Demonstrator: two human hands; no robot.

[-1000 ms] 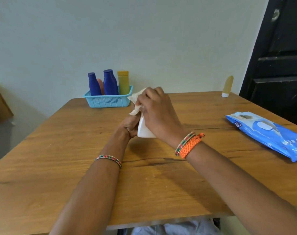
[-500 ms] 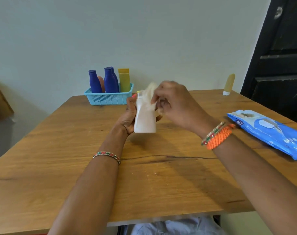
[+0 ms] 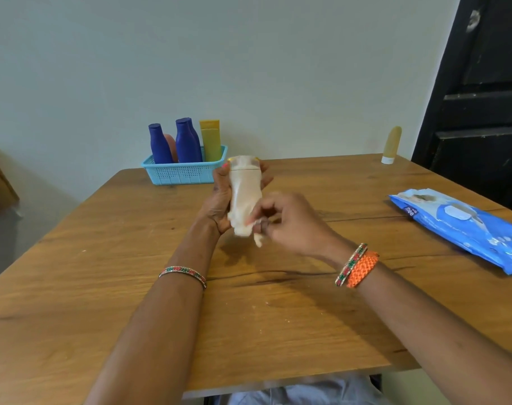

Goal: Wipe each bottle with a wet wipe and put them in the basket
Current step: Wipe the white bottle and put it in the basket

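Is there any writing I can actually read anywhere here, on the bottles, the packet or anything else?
"mee" in white on a dark tag, on the blue plastic wet-wipe packet lying on the wooden table.
The packet's other print: too small and blurred to read.
Dark blue bottles and yellow tube in the light blue plastic basket: no readable label.
White bottle held in the hands: blurred, nothing readable.

Both forearms are extended forward from the near edge and converge toward the middle. The left hand (image 3: 219, 200) is held upright, its fingers curled around a held object. The right hand (image 3: 289, 223) is placed just to its right and slightly nearer, with fingertips pinched together. Bracelets are worn on both wrists.
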